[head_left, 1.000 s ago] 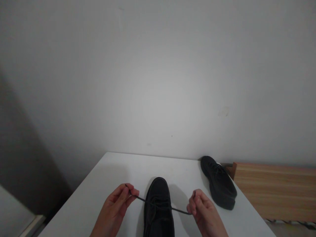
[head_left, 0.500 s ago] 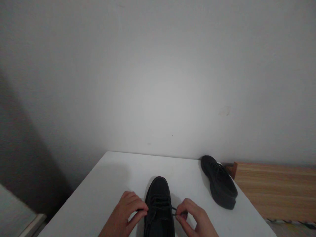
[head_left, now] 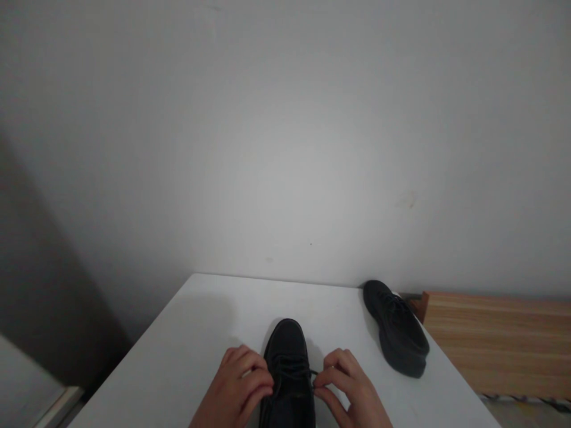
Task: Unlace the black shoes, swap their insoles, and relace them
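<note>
A black lace-up shoe (head_left: 288, 348) stands on the white table (head_left: 200, 333) at the bottom centre, toe pointing away from me. My left hand (head_left: 241, 386) is closed against the shoe's left side, fingers curled at the laces. My right hand (head_left: 350, 386) is closed at the right side, thumb and fingers pinching the black shoelace (head_left: 312, 375) over the tongue. The heel of the shoe and my wrists run out of view below.
A second black shoe (head_left: 397, 336) lies at the table's far right corner by the wall. A wooden board or bed frame (head_left: 495, 345) sits lower to the right. A grey wall fills the background; a dark gap lies to the left.
A second ago my hands held the lace ends stretched wide apart. Both hands have since come inward and now sit closed against the shoe at its laces.
</note>
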Demonstrator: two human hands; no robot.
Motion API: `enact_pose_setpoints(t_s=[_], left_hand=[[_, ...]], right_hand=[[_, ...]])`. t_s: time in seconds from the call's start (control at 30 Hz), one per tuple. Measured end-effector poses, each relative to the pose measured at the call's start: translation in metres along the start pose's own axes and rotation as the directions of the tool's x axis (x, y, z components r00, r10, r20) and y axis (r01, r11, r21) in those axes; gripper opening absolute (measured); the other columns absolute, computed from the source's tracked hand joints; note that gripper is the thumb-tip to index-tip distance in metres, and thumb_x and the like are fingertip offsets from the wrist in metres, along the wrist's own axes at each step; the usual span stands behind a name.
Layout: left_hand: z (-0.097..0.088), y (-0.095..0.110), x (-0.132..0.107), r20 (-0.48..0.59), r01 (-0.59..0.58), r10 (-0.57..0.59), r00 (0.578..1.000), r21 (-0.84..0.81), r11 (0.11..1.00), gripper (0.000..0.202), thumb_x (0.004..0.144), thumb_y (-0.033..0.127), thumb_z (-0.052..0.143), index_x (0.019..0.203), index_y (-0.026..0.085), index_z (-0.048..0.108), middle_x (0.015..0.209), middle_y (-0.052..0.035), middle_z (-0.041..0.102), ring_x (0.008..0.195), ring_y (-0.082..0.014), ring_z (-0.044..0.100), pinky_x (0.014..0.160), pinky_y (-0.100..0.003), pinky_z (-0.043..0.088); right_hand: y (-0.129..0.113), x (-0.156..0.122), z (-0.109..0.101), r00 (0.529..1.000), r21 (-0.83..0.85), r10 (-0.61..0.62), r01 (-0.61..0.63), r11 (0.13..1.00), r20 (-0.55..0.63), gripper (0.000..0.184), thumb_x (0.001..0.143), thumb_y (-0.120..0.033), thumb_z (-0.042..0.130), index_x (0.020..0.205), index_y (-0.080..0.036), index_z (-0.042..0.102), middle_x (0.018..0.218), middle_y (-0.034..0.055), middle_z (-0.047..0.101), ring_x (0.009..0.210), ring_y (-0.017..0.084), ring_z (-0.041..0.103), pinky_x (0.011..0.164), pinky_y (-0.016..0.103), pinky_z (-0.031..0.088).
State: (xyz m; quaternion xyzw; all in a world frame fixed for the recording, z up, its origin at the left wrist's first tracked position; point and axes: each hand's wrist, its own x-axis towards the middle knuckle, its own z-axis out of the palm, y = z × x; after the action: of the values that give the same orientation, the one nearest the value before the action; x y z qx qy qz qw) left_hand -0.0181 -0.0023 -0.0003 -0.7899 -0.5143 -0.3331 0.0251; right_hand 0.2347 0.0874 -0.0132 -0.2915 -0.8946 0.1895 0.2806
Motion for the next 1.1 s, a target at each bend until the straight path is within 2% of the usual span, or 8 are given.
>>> enact_pose_setpoints(t_s=[0.13, 0.3, 0.43, 0.53, 0.67, 0.9, 1.0, 1.1], left_hand=[[0.008, -0.002, -0.005, -0.015, 0.122, -0.124, 0.992, -0.101, 0.987, 0.011, 0.092, 0.021, 0.062, 0.086, 0.023, 0.071, 0.081, -0.0021, 0.068, 0.077, -0.0161, 0.064, 0.067, -0.023, 0.051], [0.010, 0.002, -0.010, 0.016, 0.196, -0.198, 0.980, -0.232, 0.953, 0.015, 0.091, 0.018, 0.061, 0.097, 0.026, 0.073, 0.085, -0.0012, 0.074, 0.079, -0.0152, 0.069, 0.070, -0.020, 0.055], [0.007, 0.011, -0.010, 0.067, 0.249, -0.240, 0.969, -0.229, 0.941, 0.024, 0.091, 0.019, 0.060, 0.111, 0.028, 0.069, 0.091, -0.0023, 0.074, 0.083, -0.0159, 0.071, 0.074, -0.020, 0.056], [0.004, 0.019, -0.006, 0.171, 0.264, -0.234, 0.957, -0.181, 0.947, 0.031, 0.085, 0.016, 0.064, 0.114, 0.028, 0.068, 0.099, -0.0035, 0.072, 0.086, -0.0175, 0.071, 0.078, -0.021, 0.055], [0.002, 0.029, 0.001, 0.234, 0.305, -0.277, 0.932, -0.095, 0.948, 0.028, 0.087, 0.012, 0.054, 0.105, 0.027, 0.070, 0.099, -0.0051, 0.069, 0.088, -0.0187, 0.066, 0.079, -0.023, 0.052], [0.021, 0.025, 0.006, 0.173, 0.304, -0.293, 0.940, -0.045, 0.951, 0.020, 0.081, 0.010, 0.050, 0.079, 0.021, 0.066, 0.091, -0.0071, 0.062, 0.079, -0.0200, 0.055, 0.068, -0.027, 0.043], [0.012, 0.030, 0.014, 0.189, 0.299, -0.274, 0.943, -0.117, 0.947, 0.019, 0.084, 0.013, 0.048, 0.079, 0.021, 0.063, 0.092, -0.0072, 0.062, 0.082, -0.0209, 0.055, 0.072, -0.028, 0.043], [-0.010, 0.042, 0.026, 0.213, 0.364, -0.306, 0.928, -0.340, 0.867, 0.020, 0.095, 0.023, 0.041, 0.089, 0.022, 0.060, 0.097, -0.0069, 0.064, 0.091, -0.0213, 0.058, 0.080, -0.029, 0.045]], right_hand=[[-0.005, 0.002, 0.001, 0.999, 0.120, 0.039, -0.042, 0.992, 0.028, 0.016, 0.090, -0.012, 0.058, 0.087, -0.021, 0.070, 0.085, 0.0034, 0.063, 0.076, 0.015, 0.065, 0.067, 0.022, 0.052], [-0.012, 0.000, 0.001, 0.998, 0.195, 0.052, -0.060, 0.979, 0.045, 0.017, 0.092, -0.013, 0.053, 0.091, -0.020, 0.068, 0.087, 0.0054, 0.068, 0.080, 0.017, 0.069, 0.072, 0.023, 0.054], [-0.018, -0.003, 0.001, 0.996, 0.209, 0.081, -0.089, 0.974, 0.047, 0.023, 0.094, -0.014, 0.049, 0.110, -0.022, 0.064, 0.096, 0.0058, 0.071, 0.087, 0.017, 0.071, 0.081, 0.024, 0.056], [-0.019, -0.002, 0.004, 0.990, 0.119, 0.048, -0.063, 0.991, 0.131, 0.036, 0.090, -0.010, 0.052, 0.122, -0.024, 0.061, 0.106, 0.0074, 0.069, 0.093, 0.019, 0.071, 0.085, 0.026, 0.057], [-0.018, 0.000, 0.011, 0.973, -0.127, 0.015, 0.015, 0.992, 0.232, 0.045, 0.079, 0.000, 0.053, 0.116, -0.024, 0.063, 0.106, 0.0086, 0.065, 0.087, 0.022, 0.072, 0.075, 0.028, 0.060], [-0.027, 0.007, 0.013, 0.991, -0.330, -0.018, 0.060, 0.942, 0.130, 0.028, 0.076, -0.002, 0.059, 0.092, -0.025, 0.061, 0.097, 0.0052, 0.064, 0.074, 0.021, 0.067, 0.062, 0.028, 0.054], [-0.036, 0.012, 0.010, 0.997, -0.208, -0.001, 0.018, 0.978, 0.081, 0.025, 0.080, -0.002, 0.057, 0.090, -0.025, 0.061, 0.098, 0.0045, 0.064, 0.082, 0.021, 0.066, 0.070, 0.028, 0.053], [-0.047, 0.019, 0.000, 0.999, 0.080, 0.023, -0.026, 0.996, 0.034, 0.018, 0.090, -0.009, 0.052, 0.093, -0.024, 0.059, 0.093, 0.0032, 0.064, 0.084, 0.018, 0.064, 0.074, 0.025, 0.052]])
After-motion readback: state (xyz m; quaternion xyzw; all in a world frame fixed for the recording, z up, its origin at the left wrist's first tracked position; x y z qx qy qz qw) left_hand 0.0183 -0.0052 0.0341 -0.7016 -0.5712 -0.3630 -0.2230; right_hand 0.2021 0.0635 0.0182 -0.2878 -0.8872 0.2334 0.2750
